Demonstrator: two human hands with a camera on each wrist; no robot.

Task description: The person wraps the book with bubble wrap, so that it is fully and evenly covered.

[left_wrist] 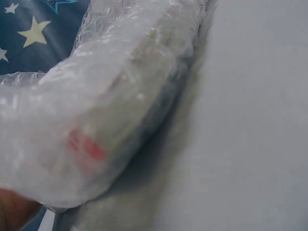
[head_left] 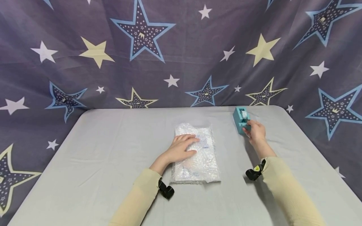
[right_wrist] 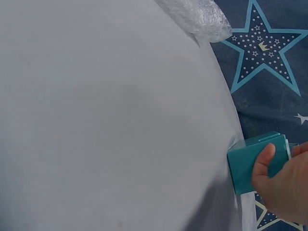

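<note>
Flat on a package in clear bubble wrap (head_left: 207, 160) rests my left hand (head_left: 181, 149), fingers spread over its left half. Blue print shows through the wrap in the head view, and a red mark in the left wrist view, where the package (left_wrist: 139, 91) looms close and blurred. My right hand (head_left: 258, 133) grips the near end of a teal tape dispenser (head_left: 238, 123), which carries a roll of tape (head_left: 243, 115). In the right wrist view the thumb (right_wrist: 263, 166) presses the side of the dispenser (right_wrist: 240, 168), and the other fingers are mostly hidden.
A pale grey cloth covers the table (head_left: 93, 163). Behind it hangs a dark curtain (head_left: 175, 40) with a star pattern. The dispenser stands near the table's back right, apart from the package. Black wrist cameras (head_left: 167, 190) sit at both cuffs.
</note>
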